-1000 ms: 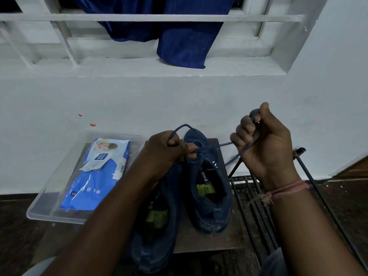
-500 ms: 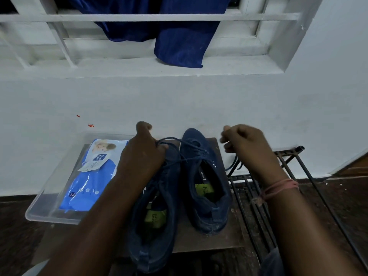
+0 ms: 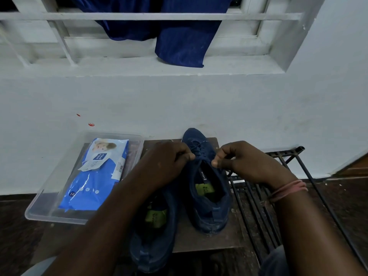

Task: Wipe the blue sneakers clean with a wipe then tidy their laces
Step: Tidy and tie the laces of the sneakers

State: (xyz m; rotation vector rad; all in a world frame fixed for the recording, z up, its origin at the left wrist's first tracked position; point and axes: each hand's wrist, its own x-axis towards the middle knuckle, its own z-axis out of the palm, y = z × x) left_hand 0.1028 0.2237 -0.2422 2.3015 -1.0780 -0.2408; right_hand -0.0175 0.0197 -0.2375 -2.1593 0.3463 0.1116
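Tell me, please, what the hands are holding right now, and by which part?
Both the left hand and the right hand pinch the laces of the right-side sneaker, near its tongue; the lace ends themselves are hard to see.

Bare forearms, pinkish-red thread band [image 3: 288, 189] wound round right wrist, grey trouser cloth [image 3: 276, 261] at lower edge

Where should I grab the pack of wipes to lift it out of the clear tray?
Judging by its pose, take the wipes pack by its long right edge, coming from above. It lies flat in the clear tray, label up, and that edge is nearest the left hand.
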